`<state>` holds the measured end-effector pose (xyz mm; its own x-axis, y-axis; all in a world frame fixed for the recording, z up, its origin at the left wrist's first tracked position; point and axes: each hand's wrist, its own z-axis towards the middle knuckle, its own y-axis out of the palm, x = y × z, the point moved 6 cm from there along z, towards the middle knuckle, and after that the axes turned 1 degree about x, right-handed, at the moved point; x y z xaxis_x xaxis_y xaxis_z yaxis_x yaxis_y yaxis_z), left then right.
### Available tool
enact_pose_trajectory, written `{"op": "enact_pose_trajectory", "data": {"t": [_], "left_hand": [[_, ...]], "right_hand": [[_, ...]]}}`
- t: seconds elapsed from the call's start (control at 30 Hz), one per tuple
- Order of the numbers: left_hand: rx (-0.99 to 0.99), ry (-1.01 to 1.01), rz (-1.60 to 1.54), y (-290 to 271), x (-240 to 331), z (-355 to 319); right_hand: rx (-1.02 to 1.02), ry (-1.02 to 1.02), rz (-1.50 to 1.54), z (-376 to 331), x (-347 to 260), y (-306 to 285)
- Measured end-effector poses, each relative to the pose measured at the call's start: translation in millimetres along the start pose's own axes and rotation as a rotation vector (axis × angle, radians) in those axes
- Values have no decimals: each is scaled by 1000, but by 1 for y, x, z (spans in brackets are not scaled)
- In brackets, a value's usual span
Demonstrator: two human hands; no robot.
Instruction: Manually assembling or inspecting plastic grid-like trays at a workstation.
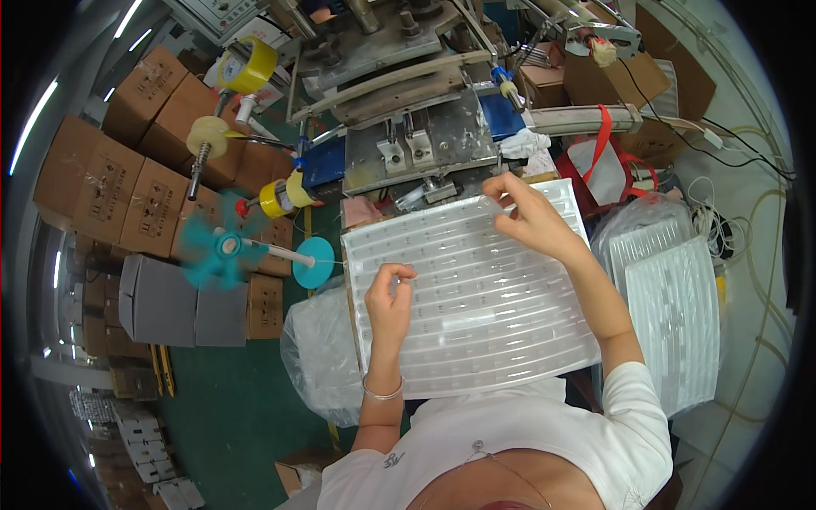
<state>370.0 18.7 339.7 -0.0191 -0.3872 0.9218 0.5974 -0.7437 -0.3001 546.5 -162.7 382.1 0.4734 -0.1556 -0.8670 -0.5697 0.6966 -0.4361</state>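
A large translucent white plastic tray [476, 327] with long ridged rows lies in front of me. Small marks or parts line its rows, too small to name. Above the tray's left side, my left hand [388, 308] is closed with its fingers curled; whatever it may hold is hidden. Over the tray's far right part, my right hand [534, 219] has thumb and fingers bent together in a pinch, and I cannot make out anything between them. Just beyond the tray stands a metal press [416, 144] with two small metal fixtures [405, 153] on its bed.
More white trays [676, 314] in plastic wrap are stacked at the right, below a red-trimmed bag [608, 166]. A teal fan [228, 246] and yellow tape rolls [248, 65] stand left of the press. Brown cartons [93, 183] are piled at far left. Clear plastic [319, 353] hangs beside the tray.
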Motion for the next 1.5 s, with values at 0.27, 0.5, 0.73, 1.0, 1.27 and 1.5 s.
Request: {"op": "enact_pose_trajectory", "data": {"t": [0.27,0.5,0.73,1.0,1.27,1.5], "left_hand": [[66,354,524,29,45,66],[95,594,1058,80,82,176],[124,537,433,39,80,119],[5,104,286,1,21,-10],[-61,61,325,28,17,-36],[-552,447,771,65,-6,-69]], "right_hand": [[287,-26,149,3,9,-28],[423,-94,-56,30,9,-33],[673,-542,-475,76,-43,-18],[617,-429,-791,118,-8,2],[539,-274,-462,51,5,-18],[-386,-181,-401,-79,16,54]]}}
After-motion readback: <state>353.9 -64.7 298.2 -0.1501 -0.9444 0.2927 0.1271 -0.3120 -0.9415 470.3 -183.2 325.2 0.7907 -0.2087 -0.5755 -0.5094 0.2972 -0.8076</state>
